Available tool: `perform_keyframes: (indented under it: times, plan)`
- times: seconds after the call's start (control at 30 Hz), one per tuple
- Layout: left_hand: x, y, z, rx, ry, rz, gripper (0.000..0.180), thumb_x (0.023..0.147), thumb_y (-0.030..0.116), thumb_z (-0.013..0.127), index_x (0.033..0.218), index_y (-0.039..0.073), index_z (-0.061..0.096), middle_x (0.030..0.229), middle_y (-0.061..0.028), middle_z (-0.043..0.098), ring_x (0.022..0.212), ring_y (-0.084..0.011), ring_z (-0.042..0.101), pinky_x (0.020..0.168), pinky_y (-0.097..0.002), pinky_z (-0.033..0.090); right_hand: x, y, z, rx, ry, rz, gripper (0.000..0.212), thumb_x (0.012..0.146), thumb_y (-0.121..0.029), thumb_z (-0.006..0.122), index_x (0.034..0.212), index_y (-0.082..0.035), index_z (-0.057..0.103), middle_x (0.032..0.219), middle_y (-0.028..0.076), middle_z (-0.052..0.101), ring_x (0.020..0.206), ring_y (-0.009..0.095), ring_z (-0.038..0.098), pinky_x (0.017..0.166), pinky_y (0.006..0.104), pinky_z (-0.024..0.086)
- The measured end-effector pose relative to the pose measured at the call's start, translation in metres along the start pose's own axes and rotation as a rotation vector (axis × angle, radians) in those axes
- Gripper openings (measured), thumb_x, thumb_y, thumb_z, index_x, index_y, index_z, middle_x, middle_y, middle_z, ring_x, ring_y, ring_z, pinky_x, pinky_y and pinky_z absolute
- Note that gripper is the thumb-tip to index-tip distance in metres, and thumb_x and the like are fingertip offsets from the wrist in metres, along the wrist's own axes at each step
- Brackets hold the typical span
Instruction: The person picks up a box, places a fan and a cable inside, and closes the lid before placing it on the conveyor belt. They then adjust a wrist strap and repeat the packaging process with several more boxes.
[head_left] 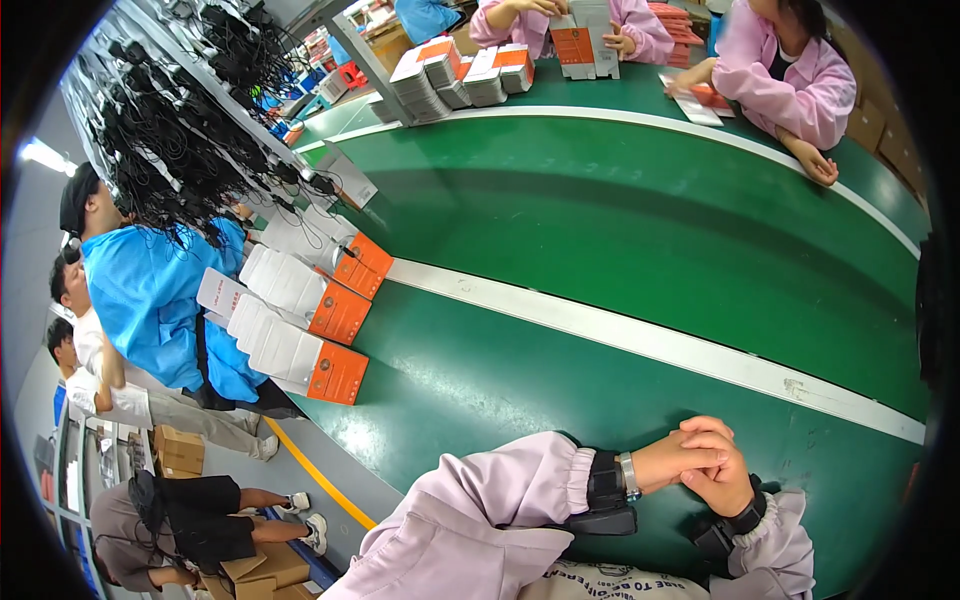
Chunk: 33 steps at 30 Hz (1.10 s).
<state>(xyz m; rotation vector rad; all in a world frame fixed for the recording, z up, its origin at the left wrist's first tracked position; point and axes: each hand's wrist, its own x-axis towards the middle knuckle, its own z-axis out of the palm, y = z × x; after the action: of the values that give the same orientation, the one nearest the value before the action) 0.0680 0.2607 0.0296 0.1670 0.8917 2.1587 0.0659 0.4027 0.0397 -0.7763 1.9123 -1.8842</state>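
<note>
My left hand (668, 464) and my right hand (724, 482) are clasped together over the green tabletop near its front edge, with the fingers folded over one another. No object shows in either hand, though the palms are hidden. A metal-band watch (629, 476) and a black strap (604, 482) circle my left wrist. Another black band (747, 513) sits on my right wrist. Both forearms are in pale pink sleeves. Nearest on the table, off to the left, stand several opened white and orange boxes (337, 374) in a row.
A white rail (600, 325) separates my tabletop from the green conveyor belt (620, 220). Black cabled adapters (150, 120) hang at upper left. Co-workers in pink (800, 85) handle boxes across the belt, beside box stacks (430, 85). A person in blue (150, 300) stands at left.
</note>
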Motion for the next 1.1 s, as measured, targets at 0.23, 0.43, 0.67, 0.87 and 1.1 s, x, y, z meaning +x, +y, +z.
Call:
perform_keyframes:
  times: [0.23, 0.43, 0.67, 0.87, 1.1]
  plan:
    - [0.0000, -0.0004, 0.0009, 0.005, 0.019, 0.017, 0.046, 0.083, 0.025, 0.056, 0.118, 0.001, 0.037, 0.104, -0.0101, 0.048, 0.094, -0.0146, 0.050, 0.077, -0.0268, 0.043, -0.0002, 0.0014, 0.0008, -0.038, 0.012, -0.006, 0.030, 0.070, -0.008, 0.065, 0.097, -0.002, 0.053, 0.112, 0.013, 0.045, 0.095, 0.022, 0.050, 0.079, 0.0310, 0.042]
    - [-0.0007, -0.0009, -0.0001, 0.012, 0.033, 0.002, 0.043, 0.082, 0.023, 0.054, 0.115, 0.002, 0.039, 0.104, -0.0089, 0.047, 0.096, -0.0140, 0.049, 0.077, -0.0258, 0.043, -0.0015, 0.0051, 0.0012, -0.026, 0.013, -0.002, 0.030, 0.070, -0.008, 0.065, 0.097, -0.001, 0.053, 0.112, 0.013, 0.045, 0.097, 0.022, 0.049, 0.079, 0.0315, 0.042]
    - [-0.0006, -0.0019, -0.0010, 0.007, 0.027, 0.010, 0.047, 0.083, 0.025, 0.055, 0.118, 0.001, 0.036, 0.104, -0.0104, 0.048, 0.094, -0.0147, 0.050, 0.077, -0.0268, 0.044, 0.0006, 0.0007, 0.0033, 0.016, 0.017, 0.000, 0.030, 0.070, -0.007, 0.065, 0.097, -0.001, 0.053, 0.112, 0.013, 0.045, 0.097, 0.022, 0.049, 0.081, 0.0322, 0.041]
    - [-0.0009, -0.0017, -0.0010, 0.013, 0.027, 0.011, 0.045, 0.083, 0.024, 0.055, 0.117, 0.001, 0.036, 0.104, -0.0105, 0.048, 0.095, -0.0148, 0.050, 0.078, -0.0269, 0.043, -0.0021, 0.0060, 0.0022, -0.001, 0.026, 0.025, 0.030, 0.069, -0.007, 0.066, 0.096, -0.002, 0.053, 0.113, 0.013, 0.045, 0.098, 0.023, 0.048, 0.084, 0.0336, 0.039]
    - [-0.0013, -0.0004, -0.0011, 0.009, 0.038, -0.005, 0.045, 0.081, 0.024, 0.055, 0.116, 0.001, 0.038, 0.105, -0.0101, 0.047, 0.099, -0.0150, 0.049, 0.079, -0.0262, 0.043, -0.0016, 0.0056, 0.0020, 0.004, 0.025, 0.043, 0.030, 0.069, -0.008, 0.066, 0.096, -0.002, 0.053, 0.113, 0.013, 0.045, 0.099, 0.022, 0.048, 0.084, 0.0336, 0.039]
